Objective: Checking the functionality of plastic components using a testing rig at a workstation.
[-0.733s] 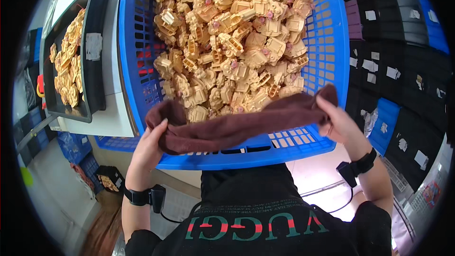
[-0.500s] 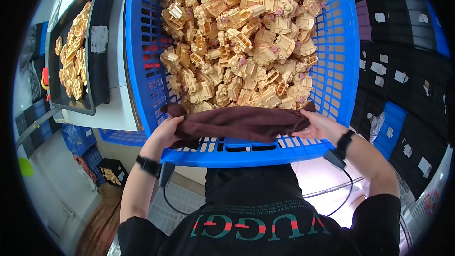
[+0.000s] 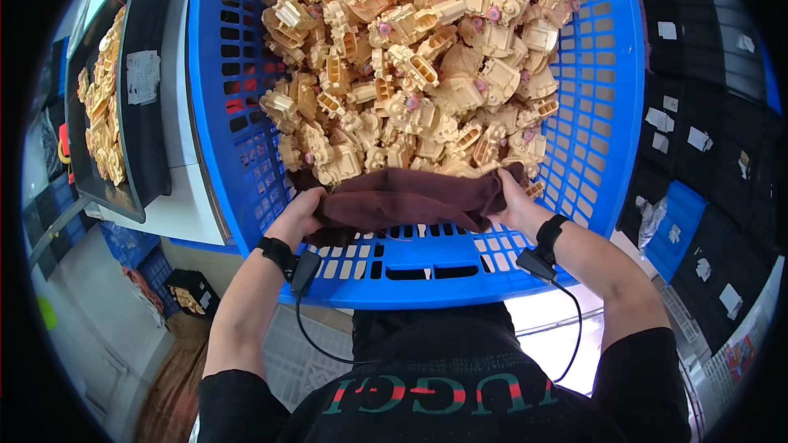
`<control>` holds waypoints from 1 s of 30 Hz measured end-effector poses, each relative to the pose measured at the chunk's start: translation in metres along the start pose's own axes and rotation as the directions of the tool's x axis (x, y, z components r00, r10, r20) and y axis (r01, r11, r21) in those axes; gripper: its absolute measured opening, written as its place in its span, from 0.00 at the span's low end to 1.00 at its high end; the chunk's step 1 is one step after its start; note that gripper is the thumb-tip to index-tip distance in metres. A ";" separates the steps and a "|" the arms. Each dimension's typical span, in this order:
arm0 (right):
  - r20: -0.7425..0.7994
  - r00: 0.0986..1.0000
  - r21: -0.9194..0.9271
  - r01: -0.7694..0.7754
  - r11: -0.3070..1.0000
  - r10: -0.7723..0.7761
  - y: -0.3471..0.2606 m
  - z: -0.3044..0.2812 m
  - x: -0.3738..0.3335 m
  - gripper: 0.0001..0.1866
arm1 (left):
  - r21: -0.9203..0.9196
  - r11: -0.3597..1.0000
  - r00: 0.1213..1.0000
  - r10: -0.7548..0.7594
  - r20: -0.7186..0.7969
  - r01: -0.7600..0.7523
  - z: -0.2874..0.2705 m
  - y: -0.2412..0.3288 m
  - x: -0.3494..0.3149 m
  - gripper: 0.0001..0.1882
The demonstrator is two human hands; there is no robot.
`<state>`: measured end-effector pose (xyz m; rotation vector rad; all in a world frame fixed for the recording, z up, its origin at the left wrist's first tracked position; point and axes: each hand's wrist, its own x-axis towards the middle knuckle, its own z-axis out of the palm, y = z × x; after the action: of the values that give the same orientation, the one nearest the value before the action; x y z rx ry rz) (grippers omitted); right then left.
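A big blue plastic crate (image 3: 427, 267) sits right in front of me, heaped with several cream-coloured moulded plastic parts (image 3: 410, 74) that have pink centres. A dark brown cloth (image 3: 406, 197) lies stretched inside the crate's near wall, against the bottom of the pile. My left hand (image 3: 300, 213) grips its left end and my right hand (image 3: 510, 201) grips its right end. Both wrists wear black bands with cables.
A black tray (image 3: 139, 107) of the same cream parts rests on a white table (image 3: 185, 205) to the left. Dark shelves (image 3: 706, 115) with small white labels and a blue bin (image 3: 677, 230) stand on the right. Blue crates (image 3: 135, 258) sit on the floor at lower left.
Both hands moved the brown cloth from above the crate's near rim down inside it, against the parts. The view has tilted closer over the crate.
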<state>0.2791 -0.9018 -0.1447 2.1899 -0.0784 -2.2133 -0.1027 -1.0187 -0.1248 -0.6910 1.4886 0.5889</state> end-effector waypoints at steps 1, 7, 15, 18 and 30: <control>0.027 0.999 0.026 -0.025 0.999 0.024 -0.001 0.006 -0.001 0.26 | 0.034 0.999 0.999 -0.003 0.033 0.002 0.000 0.001 -0.004 0.11; 0.364 0.915 -0.257 0.278 0.926 -0.174 -0.032 -0.021 -0.046 0.20 | 0.233 0.963 0.990 0.140 -0.017 -0.132 -0.018 0.005 -0.070 0.16; -0.028 0.993 -0.940 0.012 0.340 -0.112 -0.055 -0.075 -0.123 0.22 | 0.895 0.379 0.905 0.422 0.060 -0.236 -0.015 -0.010 -0.143 0.26; -0.023 0.998 -0.962 -0.007 0.273 -0.055 -0.053 -0.076 -0.135 0.24 | 0.936 0.334 0.915 0.402 -0.031 -0.115 -0.026 -0.014 -0.165 0.22; 0.702 0.600 -0.375 -0.147 0.915 0.384 0.019 0.072 -0.131 0.27 | -0.026 0.918 0.857 0.380 0.348 -0.397 0.028 -0.028 -0.208 0.22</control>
<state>0.2087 -0.9126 -0.0125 0.8797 -0.0937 -2.5767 -0.0655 -1.0042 0.0836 -0.2234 1.3050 0.9325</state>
